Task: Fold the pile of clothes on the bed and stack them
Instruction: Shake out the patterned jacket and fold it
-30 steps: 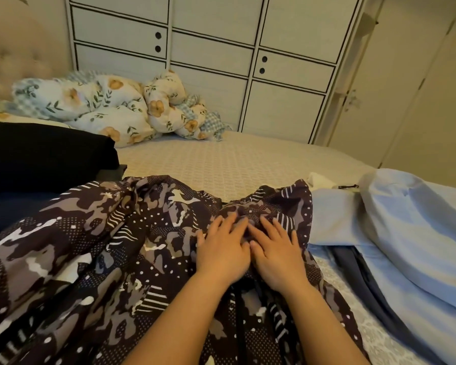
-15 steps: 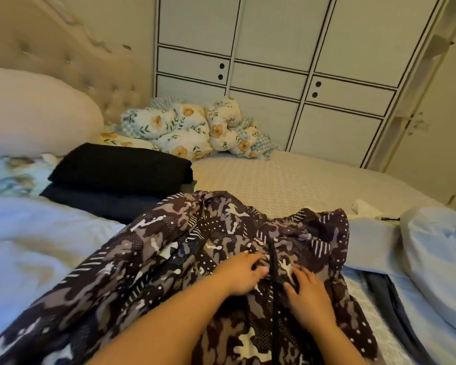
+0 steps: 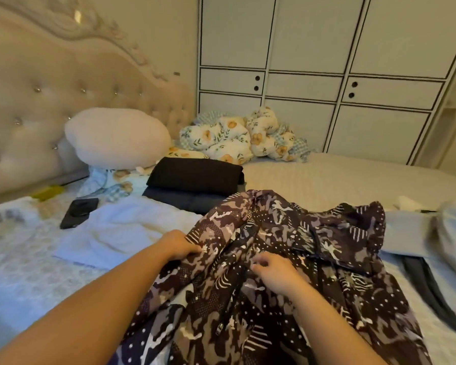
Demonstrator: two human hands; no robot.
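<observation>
A dark patterned garment [image 3: 287, 272], printed with grey and white camouflage-like shapes, dots and stripes, lies rumpled across the near part of the bed [image 3: 340, 180]. The left hand [image 3: 181, 246] grips the garment's left edge, its fingers [image 3: 195, 250] curled over a fold of the cloth. The right hand [image 3: 277, 270] rests on the middle of the garment beside a dark drawstring [image 3: 238, 280]; its fingers [image 3: 259, 264] are bent and seem to pinch the fabric, though the picture is too blurred there to be sure. Just beyond the garment's far left edge sits a stack of folded dark clothes [image 3: 195, 177], black on top and a greyer layer beneath. To the left of the garment lies a folded white cloth [image 3: 121, 227], with a black phone [image 3: 79, 212] at its far left corner. To the right of the garment lie light blue clothes [image 3: 411, 233], with a dark strip of fabric [image 3: 427, 283] just in front of them. Behind the stack stand a round cream pillow [image 3: 116, 138], a bunched floral quilt [image 3: 237, 138] and a tufted headboard [image 3: 50, 96].
</observation>
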